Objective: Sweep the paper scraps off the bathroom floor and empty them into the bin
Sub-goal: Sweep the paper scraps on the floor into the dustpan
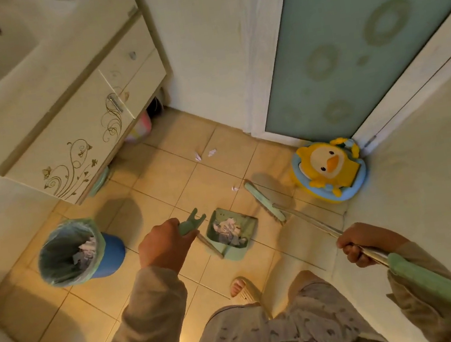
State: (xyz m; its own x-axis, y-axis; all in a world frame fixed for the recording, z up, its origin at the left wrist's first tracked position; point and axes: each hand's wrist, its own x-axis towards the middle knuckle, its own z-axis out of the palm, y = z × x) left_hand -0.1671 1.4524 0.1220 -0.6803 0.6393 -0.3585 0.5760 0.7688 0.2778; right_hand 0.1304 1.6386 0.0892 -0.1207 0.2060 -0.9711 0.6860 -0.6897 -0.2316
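Observation:
My left hand (165, 247) grips the green top of the long dustpan handle (192, 223). The green dustpan (232, 233) rests on the tiled floor just right of that hand, with crumpled paper inside. My right hand (361, 244) holds the metal shaft of the broom (309, 221); its green brush head (263, 203) lies on the floor right of the dustpan. Loose paper scraps (205, 154) lie farther away near the door, and one small scrap (234, 188) sits by the brush tip. The blue bin (79, 251), lined with a bag, stands at left with paper in it.
A yellow duck potty seat (330, 170) sits in the corner by the frosted glass door (359, 37). A vanity cabinet (79, 134) with sink fills the upper left. White wall runs along the right. My sandalled foot (241, 288) stands below the dustpan.

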